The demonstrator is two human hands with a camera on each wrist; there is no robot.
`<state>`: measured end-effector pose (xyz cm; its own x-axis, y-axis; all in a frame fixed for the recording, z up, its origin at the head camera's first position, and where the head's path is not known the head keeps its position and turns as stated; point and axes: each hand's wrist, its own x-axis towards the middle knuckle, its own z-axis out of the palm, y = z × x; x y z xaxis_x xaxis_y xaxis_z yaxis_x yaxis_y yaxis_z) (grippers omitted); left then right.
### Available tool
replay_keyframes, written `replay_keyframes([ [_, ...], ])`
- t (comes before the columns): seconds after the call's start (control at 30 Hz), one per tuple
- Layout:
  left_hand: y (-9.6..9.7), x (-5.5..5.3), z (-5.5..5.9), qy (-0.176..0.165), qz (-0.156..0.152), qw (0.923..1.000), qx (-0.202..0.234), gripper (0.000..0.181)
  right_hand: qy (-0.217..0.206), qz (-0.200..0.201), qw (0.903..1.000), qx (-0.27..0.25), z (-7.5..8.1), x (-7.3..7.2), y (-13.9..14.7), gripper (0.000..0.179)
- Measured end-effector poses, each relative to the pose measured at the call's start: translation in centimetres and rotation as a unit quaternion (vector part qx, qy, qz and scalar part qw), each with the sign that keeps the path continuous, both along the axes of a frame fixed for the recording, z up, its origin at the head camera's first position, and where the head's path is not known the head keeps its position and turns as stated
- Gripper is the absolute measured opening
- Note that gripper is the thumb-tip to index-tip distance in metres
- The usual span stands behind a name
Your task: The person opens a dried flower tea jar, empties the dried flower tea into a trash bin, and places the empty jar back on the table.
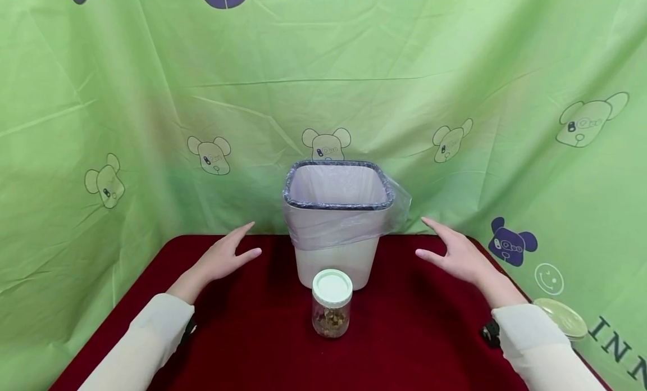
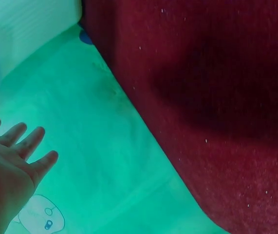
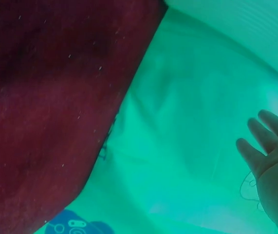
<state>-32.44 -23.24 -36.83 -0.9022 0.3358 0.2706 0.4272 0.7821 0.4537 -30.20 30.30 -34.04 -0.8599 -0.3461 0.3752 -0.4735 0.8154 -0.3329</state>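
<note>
The left hand (image 1: pixel 222 259) is hovering left of a tapered white plastic bin (image 1: pixel 331 262), its fingers extending and its thumb standing apart from them. The right hand (image 1: pixel 457 259) is hovering on the opposite side, its fingers and thumb also spreading apart. Both hands, 2 in total, are standing off from the bin. The bin is standing upright near the far edge of a dark red cloth-covered table (image 1: pixel 404 346); a translucent plastic liner (image 1: pixel 323 231) is hanging over its outside and bulging rightward. Just in front, 1 clear cylindrical jar (image 1: pixel 331 322) with a pale green lid (image 1: pixel 332 286) is standing upright, holding brown pieces.
</note>
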Motion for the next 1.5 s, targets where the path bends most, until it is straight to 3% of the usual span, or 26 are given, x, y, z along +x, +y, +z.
replay_keyframes([
  [0.33, 1.8, 1.2, -0.5, 0.016, -0.041, 0.999, 0.006, 0.074, 0.015, 0.057, 0.9981, -0.016, -0.7, 1.2, -2.3, 0.068],
  [0.5, 2.6, 1.6, -0.7, 0.009, -0.063, 0.9979, 0.015, 0.068, 0.012, 0.084, 0.9959, -0.03, -1.2, 1.5, -3.6, 0.066],
  [0.77, 4.4, 2.4, -0.8, 0.012, -0.109, 0.9935, 0.032, 0.064, -0.032, 0.121, 0.9889, -0.08, -2.4, 2.3, -5.5, 0.064],
  [0.93, 5.6, 3.0, -1.1, 0.008, -0.141, 0.9893, 0.037, 0.062, -0.07, 0.159, 0.9794, -0.103, -3.1, 2.6, -6.9, 0.061],
  [1.2, 7.6, 3.5, -1.4, -0.001, -0.188, 0.9801, 0.062, 0.066, -0.122, 0.214, 0.9639, -0.102, -4.4, 2.7, -9.0, 0.063],
  [1.5, 9.7, 4.4, -1.1, 0.0, -0.218, 0.9743, 0.057, 0.074, -0.153, 0.231, 0.956, -0.097, -5.4, 2.9, -11.2, 0.07],
])
